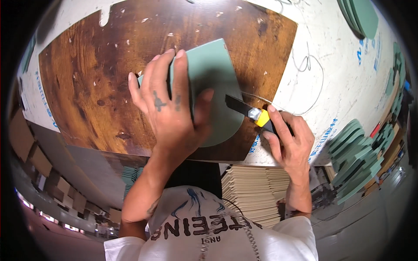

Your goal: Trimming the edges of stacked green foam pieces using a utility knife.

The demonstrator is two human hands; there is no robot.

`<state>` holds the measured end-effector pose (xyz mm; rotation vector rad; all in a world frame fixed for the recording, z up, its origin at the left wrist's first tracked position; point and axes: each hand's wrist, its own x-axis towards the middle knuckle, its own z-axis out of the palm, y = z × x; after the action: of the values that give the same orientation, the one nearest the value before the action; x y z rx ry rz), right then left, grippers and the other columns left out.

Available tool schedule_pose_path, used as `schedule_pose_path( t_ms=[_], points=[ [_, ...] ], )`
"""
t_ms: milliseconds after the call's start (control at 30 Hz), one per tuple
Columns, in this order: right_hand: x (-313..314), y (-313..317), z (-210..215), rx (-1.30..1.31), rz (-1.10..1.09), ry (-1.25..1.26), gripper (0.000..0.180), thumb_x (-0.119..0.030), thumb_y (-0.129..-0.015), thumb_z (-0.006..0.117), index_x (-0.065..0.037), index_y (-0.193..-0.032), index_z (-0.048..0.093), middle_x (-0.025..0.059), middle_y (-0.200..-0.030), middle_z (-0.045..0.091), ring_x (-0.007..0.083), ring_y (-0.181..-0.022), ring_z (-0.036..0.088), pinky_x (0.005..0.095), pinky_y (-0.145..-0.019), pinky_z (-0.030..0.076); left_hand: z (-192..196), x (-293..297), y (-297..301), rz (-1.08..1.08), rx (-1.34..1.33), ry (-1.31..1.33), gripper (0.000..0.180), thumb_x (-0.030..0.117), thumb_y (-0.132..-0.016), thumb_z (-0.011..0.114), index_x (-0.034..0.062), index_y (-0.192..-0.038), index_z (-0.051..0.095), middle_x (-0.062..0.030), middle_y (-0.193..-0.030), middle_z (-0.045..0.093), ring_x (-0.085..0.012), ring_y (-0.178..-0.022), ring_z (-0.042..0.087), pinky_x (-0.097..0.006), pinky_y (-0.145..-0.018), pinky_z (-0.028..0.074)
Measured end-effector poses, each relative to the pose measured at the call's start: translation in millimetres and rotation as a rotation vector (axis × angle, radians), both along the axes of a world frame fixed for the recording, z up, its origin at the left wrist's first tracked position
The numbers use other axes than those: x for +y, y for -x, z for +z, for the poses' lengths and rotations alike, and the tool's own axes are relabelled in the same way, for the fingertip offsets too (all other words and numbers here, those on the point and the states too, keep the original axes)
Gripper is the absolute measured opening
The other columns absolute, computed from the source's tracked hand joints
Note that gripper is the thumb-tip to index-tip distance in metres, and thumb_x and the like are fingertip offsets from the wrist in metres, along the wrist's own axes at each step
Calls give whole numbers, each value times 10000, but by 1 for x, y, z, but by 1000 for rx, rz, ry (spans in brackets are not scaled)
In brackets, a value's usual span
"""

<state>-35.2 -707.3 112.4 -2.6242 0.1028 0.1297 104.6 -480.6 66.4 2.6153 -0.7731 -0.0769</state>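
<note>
A flat, light green panel (217, 65) with a rounded near end lies on a brown wood-grain board (104, 100). Across its left part is my left hand (167, 98), palm down, fingers stretched out and thumb apart. My right hand (289, 137) is closed around a utility knife (263, 118) with a yellow and black handle. The knife's wide dark blade points left, its tip over the panel's right edge; whether it touches the panel I cannot tell. A thin strand (257, 96) runs from beside the panel's right edge toward the right.
The board rests on a white, blue-printed tabletop (287, 89). Loose thin strands curl at the right. Green pieces (359, 19) lie at the far right corner, with more green stacks (355, 152) beyond the right edge. Cream sheets (248, 191) are piled below the table's near edge.
</note>
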Motion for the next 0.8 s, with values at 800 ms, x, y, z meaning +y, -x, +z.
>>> schedule_pose_path(
  t_ms=[800],
  points=[
    [-12,-18,-31,-302,41,127,535,-319,-724,828,-99,-1205,743,-22,-1031,628,168,-874,575,316,-680,489,11,-13,-9,-107,-5,-15,1092,619,-656,923,-30,-1425,498,-198,-1313,447,-362,-1286,415,-530,-1057,383]
  ],
)
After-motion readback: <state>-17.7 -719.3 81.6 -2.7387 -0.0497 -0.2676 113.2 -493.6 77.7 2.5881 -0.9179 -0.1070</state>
